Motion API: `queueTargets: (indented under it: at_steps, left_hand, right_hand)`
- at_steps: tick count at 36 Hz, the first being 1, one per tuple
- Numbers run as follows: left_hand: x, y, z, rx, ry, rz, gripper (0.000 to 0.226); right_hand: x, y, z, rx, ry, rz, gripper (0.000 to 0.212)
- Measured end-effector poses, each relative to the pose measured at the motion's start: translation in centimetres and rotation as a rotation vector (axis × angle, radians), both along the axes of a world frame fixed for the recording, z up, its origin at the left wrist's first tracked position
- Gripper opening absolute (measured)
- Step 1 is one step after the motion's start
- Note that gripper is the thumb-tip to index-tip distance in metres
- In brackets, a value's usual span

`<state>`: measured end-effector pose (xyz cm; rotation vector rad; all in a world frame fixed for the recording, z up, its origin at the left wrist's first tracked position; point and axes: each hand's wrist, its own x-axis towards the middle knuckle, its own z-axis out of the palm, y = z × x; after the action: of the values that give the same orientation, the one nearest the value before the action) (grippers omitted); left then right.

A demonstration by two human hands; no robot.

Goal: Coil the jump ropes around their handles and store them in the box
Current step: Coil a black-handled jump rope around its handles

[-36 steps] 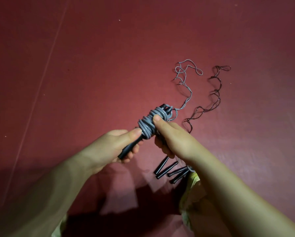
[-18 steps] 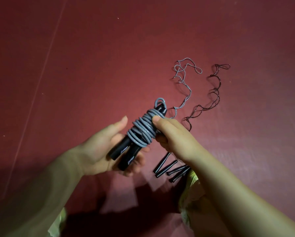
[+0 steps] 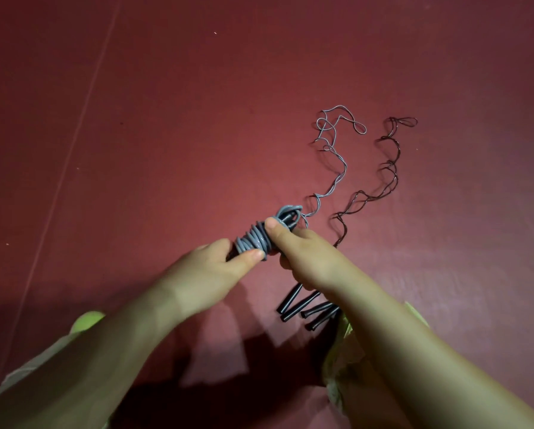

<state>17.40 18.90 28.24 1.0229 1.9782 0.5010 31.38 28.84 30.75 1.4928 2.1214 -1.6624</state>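
A grey jump rope (image 3: 259, 235) is coiled tightly around its black handles, and both my hands hold this bundle above the floor. My left hand (image 3: 207, 274) grips the lower end of the handles, thumb pressed on the coils. My right hand (image 3: 306, 258) holds the upper part, thumb on the windings near a small loop at the top. On the floor to the right lie a loose wavy grey rope (image 3: 333, 156) and a dark brown rope (image 3: 386, 181). Their black handles (image 3: 306, 311) lie side by side under my right wrist. No box is in view.
The floor (image 3: 166, 134) is dark red with a faint pale seam line (image 3: 74, 144) running diagonally on the left. Pale yellow-green clothing (image 3: 346, 360) shows at the bottom, near the handles on the floor.
My left hand, which had opened under the handles half a second ago, has closed on the bundle again and slid up to the coils. The bundle has turned in my hands.
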Motion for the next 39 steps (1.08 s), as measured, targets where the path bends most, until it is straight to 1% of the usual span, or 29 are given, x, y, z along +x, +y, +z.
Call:
queueTargets:
  at_steps: [2,4,5,6,7,9,10,11,12,13,16,19,22,27,29,32,34,36,37,38,39]
  left_hand:
    - [0.4,0.0,0.5,0.028,0.095,-0.007,0.056]
    - [0.3,-0.1,0.7,0.016,0.069,-0.004,0.066]
    - [0.0,-0.2,1.0,0.014,0.005,-0.008,0.070]
    - [-0.1,-0.2,1.4,0.022,-0.102,-0.004,0.071]
    - [0.0,0.0,1.7,0.040,-0.244,0.028,0.066]
    - [0.3,0.4,2.9,0.003,-0.611,0.152,0.045]
    - [0.4,0.4,3.3,-0.031,-0.758,0.199,0.041]
    - [0.3,0.4,3.5,-0.048,-0.878,0.229,0.042]
    - [0.1,0.2,3.3,-0.053,-0.938,0.207,0.042]
    - [0.0,0.1,3.2,-0.053,-0.954,0.193,0.042]
    - [-0.5,0.0,2.6,-0.008,-0.886,0.215,0.038]
    - [-0.3,0.2,2.4,0.039,-0.818,0.226,0.035]
    - [-0.4,0.2,2.0,0.026,-0.786,0.230,0.035]
    - [-0.6,0.2,1.6,0.043,-0.794,0.217,0.040]
    - [-0.7,0.3,1.3,0.051,-0.786,0.226,0.043]
    - [-0.8,0.2,0.9,0.063,-0.764,0.201,0.055]
    - [-0.9,0.2,0.7,0.078,-0.756,0.171,0.066]
    - [-0.9,0.1,0.6,0.100,-0.764,0.143,0.074]
    - [-0.9,0.1,0.5,0.123,-0.774,0.139,0.071]
    - [-0.9,0.1,0.4,0.152,-0.784,0.145,0.065]
    - [-1.0,0.1,0.3,0.175,-0.789,0.159,0.059]
  right_hand:
    - [-0.2,-0.1,0.0,-0.010,0.029,-0.050,0.047]
    - [-0.3,-0.1,0.0,-0.014,0.075,-0.074,0.043]
    - [-0.3,0.0,0.0,-0.020,0.106,-0.082,0.041]
    - [-0.2,0.1,0.0,-0.028,0.139,-0.085,0.040]
    - [-0.1,0.2,0.1,-0.037,0.176,-0.086,0.039]
    - [0.0,0.2,0.2,-0.067,0.256,-0.069,0.037]
    - [0.0,0.2,0.4,-0.091,0.292,-0.055,0.034]
    - [0.1,0.2,0.5,-0.122,0.323,-0.044,0.029]
    - [0.1,0.3,0.7,-0.156,0.348,-0.034,0.025]
    - [0.1,0.4,0.9,-0.184,0.362,-0.027,0.024]
    - [0.4,0.7,1.3,-0.210,0.350,0.005,0.027]
    - [0.6,0.9,1.7,-0.187,0.251,0.037,0.032]
    - [0.9,1.0,1.8,-0.163,0.170,0.052,0.036]
    - [0.7,1.0,1.9,-0.176,0.137,0.013,0.034]
    - [0.6,0.9,1.8,-0.178,0.098,0.009,0.037]
    - [0.7,0.8,1.7,-0.181,0.042,0.031,0.041]
    - [0.9,0.8,2.0,-0.186,0.044,0.079,0.036]
    - [1.2,0.8,2.4,-0.212,0.077,0.144,0.023]
    - [1.4,0.9,2.5,-0.239,0.102,0.172,0.016]
    - [1.6,1.0,2.7,-0.267,0.125,0.193,0.015]
    - [1.8,1.1,2.6,-0.291,0.145,0.204,0.024]
